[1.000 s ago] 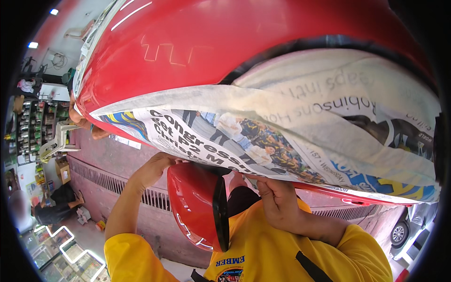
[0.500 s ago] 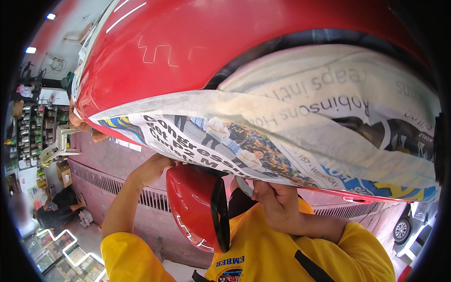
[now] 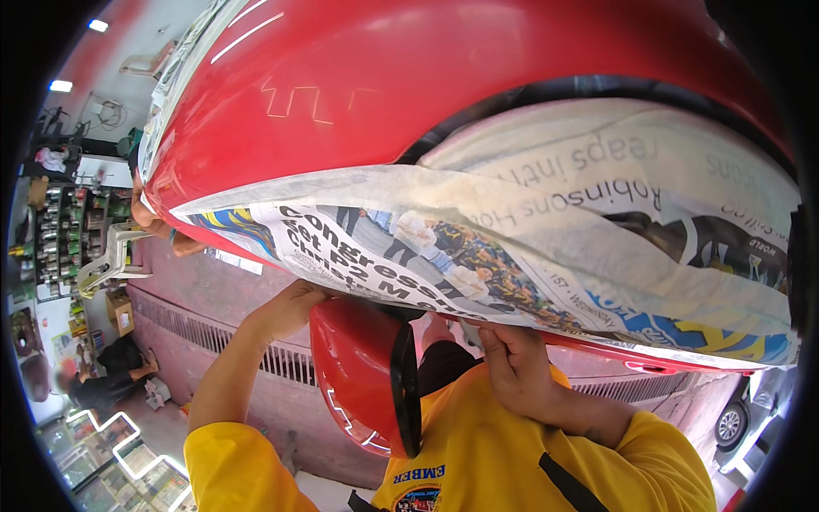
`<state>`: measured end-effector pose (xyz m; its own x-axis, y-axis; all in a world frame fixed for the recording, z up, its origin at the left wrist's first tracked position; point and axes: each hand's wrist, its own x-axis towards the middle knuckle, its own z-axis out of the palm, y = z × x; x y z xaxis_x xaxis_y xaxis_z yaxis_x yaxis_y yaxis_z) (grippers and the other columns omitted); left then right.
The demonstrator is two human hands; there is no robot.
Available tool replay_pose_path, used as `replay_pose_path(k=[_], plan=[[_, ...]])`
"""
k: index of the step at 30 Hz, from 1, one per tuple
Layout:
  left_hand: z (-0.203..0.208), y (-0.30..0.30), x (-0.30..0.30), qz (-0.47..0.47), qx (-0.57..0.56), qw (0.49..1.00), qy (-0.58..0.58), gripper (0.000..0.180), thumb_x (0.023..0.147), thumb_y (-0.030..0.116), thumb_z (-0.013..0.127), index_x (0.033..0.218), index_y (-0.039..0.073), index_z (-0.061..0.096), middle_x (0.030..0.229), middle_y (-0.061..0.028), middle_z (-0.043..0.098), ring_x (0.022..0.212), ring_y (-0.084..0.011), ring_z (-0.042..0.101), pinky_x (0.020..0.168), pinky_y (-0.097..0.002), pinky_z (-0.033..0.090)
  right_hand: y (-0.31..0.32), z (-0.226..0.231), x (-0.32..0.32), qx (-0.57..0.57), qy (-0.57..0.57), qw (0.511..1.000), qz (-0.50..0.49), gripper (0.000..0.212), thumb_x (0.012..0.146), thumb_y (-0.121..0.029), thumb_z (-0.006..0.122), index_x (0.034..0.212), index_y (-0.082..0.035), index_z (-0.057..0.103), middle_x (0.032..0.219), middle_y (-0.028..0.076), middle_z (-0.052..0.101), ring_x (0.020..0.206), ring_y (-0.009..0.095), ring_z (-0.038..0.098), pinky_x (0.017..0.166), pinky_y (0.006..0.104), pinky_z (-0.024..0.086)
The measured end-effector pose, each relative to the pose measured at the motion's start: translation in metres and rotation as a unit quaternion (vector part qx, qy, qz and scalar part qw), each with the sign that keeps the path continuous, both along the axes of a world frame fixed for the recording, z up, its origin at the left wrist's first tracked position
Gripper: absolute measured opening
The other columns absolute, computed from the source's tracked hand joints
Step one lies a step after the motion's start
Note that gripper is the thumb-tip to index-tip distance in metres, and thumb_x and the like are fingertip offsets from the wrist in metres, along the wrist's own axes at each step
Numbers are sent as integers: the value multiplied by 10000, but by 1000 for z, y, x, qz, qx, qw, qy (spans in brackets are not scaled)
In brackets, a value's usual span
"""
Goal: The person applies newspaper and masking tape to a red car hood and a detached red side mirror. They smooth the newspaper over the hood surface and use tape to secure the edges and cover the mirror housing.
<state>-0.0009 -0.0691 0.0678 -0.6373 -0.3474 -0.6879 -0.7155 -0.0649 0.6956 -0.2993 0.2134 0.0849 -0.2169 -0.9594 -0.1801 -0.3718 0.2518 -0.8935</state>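
Newspaper sheets [image 3: 478, 247] with pale masking strips [image 3: 358, 181] cover the side of a glossy red car [image 3: 341, 77]. A red side mirror [image 3: 358, 375] with a black rim sticks out below the paper's lower edge. My left hand [image 3: 294, 309] is at that edge, just left of the mirror, its fingertips hidden behind the paper and mirror. Right of the mirror, my right hand [image 3: 519, 367] is closed, thumb against curled fingers, touching the paper's lower edge. What it grips is mostly hidden.
A person's hand [image 3: 153, 218] rests at the car's far left end. Another person in dark clothes [image 3: 111, 375] is low at the left. A pale plastic chair [image 3: 107, 260], stocked shelves [image 3: 64, 222] and a floor grate [image 3: 196, 328] lie beyond. Another vehicle's wheel [image 3: 731, 424] shows at right.
My right hand has shifted slightly right and down along the paper edge. The pale curved rim seen beside its fingers before is now mostly hidden. My left hand stays close to the mirror.
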Motion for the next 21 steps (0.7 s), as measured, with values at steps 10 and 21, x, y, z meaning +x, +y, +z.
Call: replay_pose_path(k=[10, 21], plan=[[-9, 1, 3, 4, -10, 1000, -24, 498, 1119, 228, 517, 1508, -31, 690, 1578, -218, 675, 1462, -318, 610, 1252, -401, 444, 6, -3, -12, 60, 148, 980, 118, 315, 1063, 1, 627, 1354, -3, 747, 1080, 234, 771, 938, 412, 762, 869, 458, 616], [-99, 46, 63, 320, 40, 929, 183, 281, 1100, 113, 579, 1241, -47, 762, 1208, -101, 785, 1061, -179, 729, 990, -316, 565, 21, -14, -23, 90, 55, 989, 100, 272, 1102, -66, 651, 1334, -21, 787, 1168, 247, 818, 1028, 378, 797, 936, 422, 615]])
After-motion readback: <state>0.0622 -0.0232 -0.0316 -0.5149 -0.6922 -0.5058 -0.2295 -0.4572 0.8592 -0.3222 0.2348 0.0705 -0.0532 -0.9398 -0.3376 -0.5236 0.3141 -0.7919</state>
